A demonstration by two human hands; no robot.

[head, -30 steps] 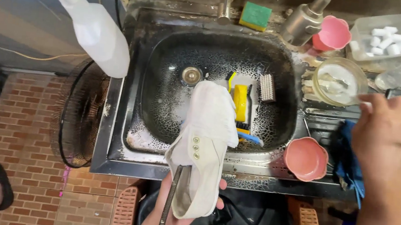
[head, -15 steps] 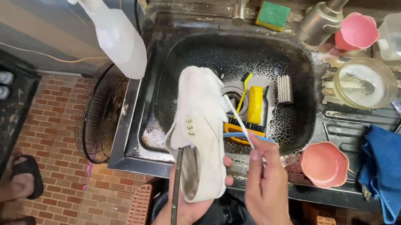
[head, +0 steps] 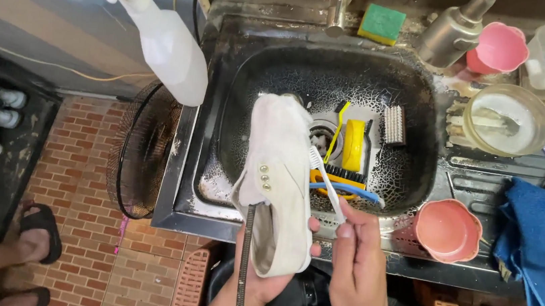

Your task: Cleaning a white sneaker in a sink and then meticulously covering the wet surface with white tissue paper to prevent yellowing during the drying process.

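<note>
left hand: we gripped the white shoe over the sink
right hand: we pinched the toothbrush, bristles touching the shoe's right side

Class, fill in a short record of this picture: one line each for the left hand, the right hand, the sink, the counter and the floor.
Left hand: left hand holds a white shoe by its heel end over the sink.
Right hand: right hand holds a toothbrush, bristles against the shoe's side.
Sink: sink is dark and holds a yellow brush and a small scrub brush.
Counter: pink cup, blue cloth, glass bowl, green sponge.
Floor: brick tiles, a sandalled foot.
</note>
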